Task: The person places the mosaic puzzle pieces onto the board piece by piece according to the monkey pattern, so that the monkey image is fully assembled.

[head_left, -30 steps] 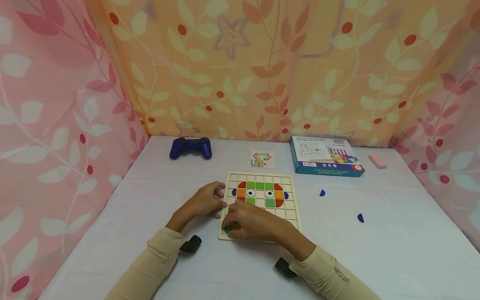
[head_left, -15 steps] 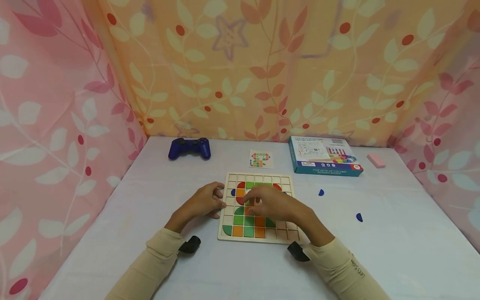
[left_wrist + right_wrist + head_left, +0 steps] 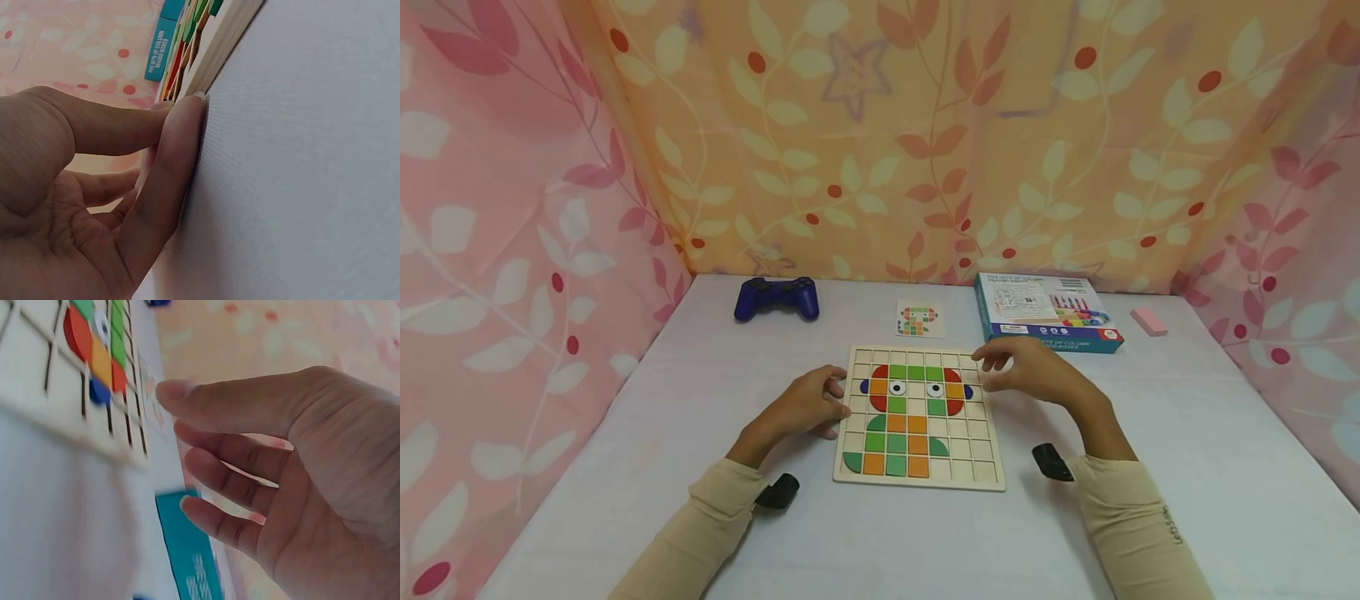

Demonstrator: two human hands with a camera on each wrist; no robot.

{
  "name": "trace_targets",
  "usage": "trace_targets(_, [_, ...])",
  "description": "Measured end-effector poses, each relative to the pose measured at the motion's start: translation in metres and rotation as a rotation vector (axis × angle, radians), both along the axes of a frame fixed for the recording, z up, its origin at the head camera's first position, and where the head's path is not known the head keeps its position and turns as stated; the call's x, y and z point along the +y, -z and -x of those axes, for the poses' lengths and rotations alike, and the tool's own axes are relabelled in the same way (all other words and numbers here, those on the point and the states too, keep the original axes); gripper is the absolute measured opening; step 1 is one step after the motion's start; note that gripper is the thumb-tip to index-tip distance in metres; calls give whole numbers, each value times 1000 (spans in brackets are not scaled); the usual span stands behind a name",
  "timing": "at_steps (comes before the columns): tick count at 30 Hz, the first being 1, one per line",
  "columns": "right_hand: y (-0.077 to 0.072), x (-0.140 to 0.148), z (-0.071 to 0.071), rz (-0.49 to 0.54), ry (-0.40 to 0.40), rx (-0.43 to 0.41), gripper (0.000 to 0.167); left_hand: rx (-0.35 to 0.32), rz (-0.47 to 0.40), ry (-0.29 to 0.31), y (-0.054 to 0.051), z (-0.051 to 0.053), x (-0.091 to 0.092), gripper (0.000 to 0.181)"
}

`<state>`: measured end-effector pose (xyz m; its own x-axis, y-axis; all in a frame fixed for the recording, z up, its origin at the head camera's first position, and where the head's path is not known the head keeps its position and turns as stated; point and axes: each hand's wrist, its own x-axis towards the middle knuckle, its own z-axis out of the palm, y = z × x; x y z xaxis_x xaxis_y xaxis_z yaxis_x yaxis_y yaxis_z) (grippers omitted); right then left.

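A pale wooden grid board point(image 3: 972, 427) lies flat on the table, with coloured tiles forming a figure with two eye tiles point(image 3: 897, 387). Red, orange, green and blue pieces fill part of its cells. At the board's left edge, my left hand point(image 3: 808, 402) holds the rim, thumb and a finger drawn close together on it in the left wrist view. My right hand point(image 3: 1037, 371) hovers beside the upper right edge, fingers loosely bent and nothing between them in the right wrist view. Part of a small blue piece point(image 3: 142, 598) shows at that view's bottom edge.
Behind the board lies a small pattern card point(image 3: 919, 318). A blue game controller point(image 3: 777, 298) sits back left. The teal and white box point(image 3: 1048, 308) and a pink block point(image 3: 1148, 322) are back right. Floral cloth point(image 3: 880, 150) surrounds the table.
My right hand has lifted from the board's lower left and swung right, past its upper right edge, uncovering the lower tiles. It now hides the loose blue pieces. My left hand stays put.
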<state>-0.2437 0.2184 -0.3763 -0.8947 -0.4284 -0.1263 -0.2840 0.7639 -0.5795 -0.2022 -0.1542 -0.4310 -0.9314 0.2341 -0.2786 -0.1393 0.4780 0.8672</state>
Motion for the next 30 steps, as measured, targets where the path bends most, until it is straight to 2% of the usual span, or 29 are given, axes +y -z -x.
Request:
trace_targets(7, [4, 40, 7, -41, 101, -48, 46, 5, 1, -3, 0, -1, 0, 65])
trace_targets(16, [9, 76, 8, -71, 132, -100, 48, 0, 9, -3, 0, -1, 0, 65])
trace_targets(22, [16, 84, 10, -59, 150, -138, 49, -2, 15, -8, -1, -2, 0, 65])
trace_targets(30, [19, 85, 10, -45, 161, -139, 49, -1, 16, -2, 0, -1, 1, 65])
